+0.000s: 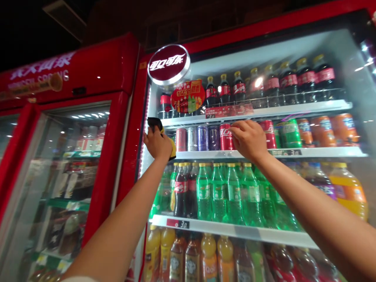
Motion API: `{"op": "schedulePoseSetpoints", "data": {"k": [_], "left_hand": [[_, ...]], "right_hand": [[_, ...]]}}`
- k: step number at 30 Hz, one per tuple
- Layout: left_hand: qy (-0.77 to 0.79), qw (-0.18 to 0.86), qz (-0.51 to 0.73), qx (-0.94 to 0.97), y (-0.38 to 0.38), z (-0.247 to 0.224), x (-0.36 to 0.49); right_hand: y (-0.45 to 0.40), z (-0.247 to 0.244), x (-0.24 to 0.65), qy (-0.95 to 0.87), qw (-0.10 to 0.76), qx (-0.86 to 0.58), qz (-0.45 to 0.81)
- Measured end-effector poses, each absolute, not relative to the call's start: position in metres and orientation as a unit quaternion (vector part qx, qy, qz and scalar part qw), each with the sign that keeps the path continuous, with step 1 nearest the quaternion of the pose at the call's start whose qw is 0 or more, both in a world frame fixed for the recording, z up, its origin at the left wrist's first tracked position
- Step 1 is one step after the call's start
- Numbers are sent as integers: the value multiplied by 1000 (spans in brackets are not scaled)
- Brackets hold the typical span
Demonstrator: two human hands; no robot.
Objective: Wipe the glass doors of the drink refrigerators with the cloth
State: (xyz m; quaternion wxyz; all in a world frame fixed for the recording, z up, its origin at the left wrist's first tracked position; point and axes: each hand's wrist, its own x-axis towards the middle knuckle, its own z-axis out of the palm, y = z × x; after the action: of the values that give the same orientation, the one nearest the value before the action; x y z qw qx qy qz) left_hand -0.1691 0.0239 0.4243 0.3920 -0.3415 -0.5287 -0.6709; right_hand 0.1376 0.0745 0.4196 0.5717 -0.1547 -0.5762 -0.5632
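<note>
My left hand is raised at the left edge of a lit drinks fridge, its fingers closed around a yellow and black cloth. Black parts of the cloth stick out above the fingers, and a yellow part shows below the palm. My right hand is lifted in front of the can shelf, fingers bent together, and overlaps the edge of a red cola can. Whether it touches the can or holds anything is hidden. Another red can stands just right of that hand.
Cola bottles line the top shelf. Green soda bottles fill the shelf below the cans, with juice bottles lower down. A round lit sign juts out at the upper left. A second red fridge stands on the left.
</note>
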Motion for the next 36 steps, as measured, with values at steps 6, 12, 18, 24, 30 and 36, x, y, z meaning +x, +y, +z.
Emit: {"op": "schedulePoseSetpoints", "data": {"k": [6,12,18,24,30,36], "left_hand": [[-443,492,-553,-507,28,416,-97],[-391,496,-501,-591,30,397,-75],[-416,465,-605,-495,37,456,-22],[-368,522,-480,-601,39,419,8],[-406,480,-549,-551,37,427,1],[-422,473,-562,-531,39,458,47]], "right_hand": [[75,421,138,-572,575,-148,-566],[74,424,140,-564,608,-153,-538],[70,426,160,-637,559,-139,-512],[71,414,230,-636,532,-117,-547],[83,408,280,-629,527,-123,-558],[91,402,277,-617,533,-133,-564]]}}
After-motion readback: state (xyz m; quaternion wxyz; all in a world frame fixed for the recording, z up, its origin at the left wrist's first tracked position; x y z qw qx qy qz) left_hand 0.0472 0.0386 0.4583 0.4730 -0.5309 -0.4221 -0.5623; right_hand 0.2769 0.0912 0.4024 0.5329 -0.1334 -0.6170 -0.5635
